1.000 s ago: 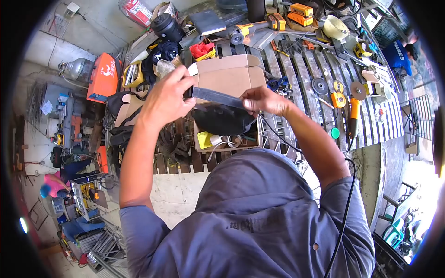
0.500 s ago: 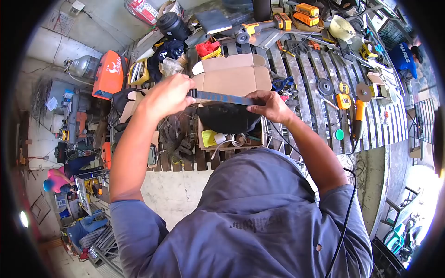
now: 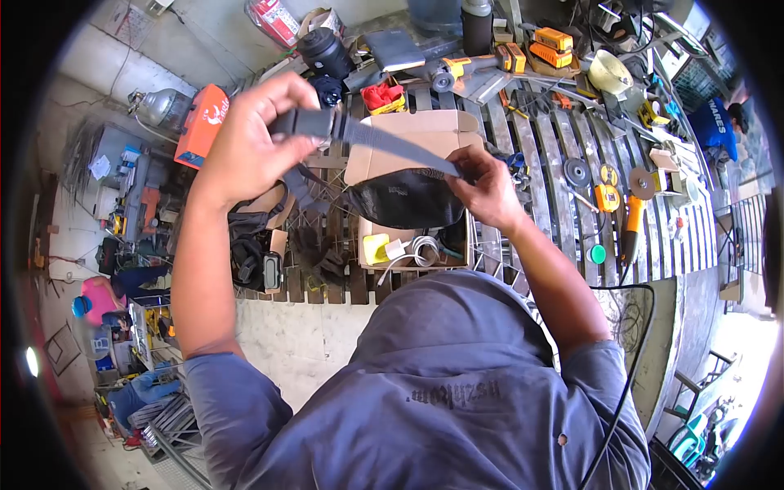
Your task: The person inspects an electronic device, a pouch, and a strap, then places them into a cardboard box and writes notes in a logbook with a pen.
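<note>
My left hand (image 3: 245, 147) is closed around a black plastic buckle (image 3: 314, 124), raised at the upper left and slightly blurred. From the buckle a dark webbing strap (image 3: 396, 147) slants down to the right. My right hand (image 3: 490, 188) pinches that strap near its lower end, beside a black waist pouch (image 3: 404, 200). The pouch hangs between my hands, over an open cardboard box (image 3: 400, 126) whose lid is folded back. Another length of strap (image 3: 306, 192) dangles below my left hand. Inside the box lie a white coiled cable (image 3: 423, 251) and a yellow item (image 3: 376, 248).
On the slatted wooden bench (image 3: 543, 175) lie an angle grinder (image 3: 633, 200), a grinding disc (image 3: 576, 171) and a green cap (image 3: 597, 254). Yellow batteries (image 3: 552, 47) and another grinder (image 3: 457, 69) sit at the back. A person in pink (image 3: 102, 298) is at the far left.
My left hand has risen and moved left with the buckle, so the strap now slants. The pouch shows more clearly under it, and a loose strap hangs at the left.
</note>
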Demonstrator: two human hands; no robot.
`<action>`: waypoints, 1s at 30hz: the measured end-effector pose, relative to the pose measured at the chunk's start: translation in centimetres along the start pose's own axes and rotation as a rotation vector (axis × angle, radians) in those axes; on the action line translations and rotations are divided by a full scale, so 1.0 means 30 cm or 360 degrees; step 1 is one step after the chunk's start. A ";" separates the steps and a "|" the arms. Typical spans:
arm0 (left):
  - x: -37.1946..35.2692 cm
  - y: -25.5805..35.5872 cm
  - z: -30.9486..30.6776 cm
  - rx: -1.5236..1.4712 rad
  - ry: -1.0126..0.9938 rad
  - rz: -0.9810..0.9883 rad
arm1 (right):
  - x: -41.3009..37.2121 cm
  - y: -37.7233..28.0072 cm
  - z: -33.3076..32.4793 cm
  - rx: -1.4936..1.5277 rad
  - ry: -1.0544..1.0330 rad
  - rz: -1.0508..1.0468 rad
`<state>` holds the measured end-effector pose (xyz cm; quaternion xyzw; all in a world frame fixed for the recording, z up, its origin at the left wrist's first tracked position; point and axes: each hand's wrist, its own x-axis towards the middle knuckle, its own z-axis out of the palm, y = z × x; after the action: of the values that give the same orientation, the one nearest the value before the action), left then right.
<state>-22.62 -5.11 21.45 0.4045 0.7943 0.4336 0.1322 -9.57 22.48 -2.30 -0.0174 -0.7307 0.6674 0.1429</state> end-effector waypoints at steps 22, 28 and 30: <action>0.165 0.505 0.250 0.0376 0.0764 0.1106 | -0.012 -0.668 0.008 0.0748 0.0595 -0.0825; 0.119 0.423 0.206 0.0090 0.0171 0.0777 | -0.139 -0.746 -0.001 0.0979 0.0508 -0.0720; 0.104 0.397 0.183 -0.0076 -0.0205 0.0577 | -0.154 -0.740 -0.001 0.0933 0.0619 -0.0699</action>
<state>-15.24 3.99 28.11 0.5647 0.6878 0.4422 0.1121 -1.45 19.09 18.60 0.0545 -0.4555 0.7851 0.4162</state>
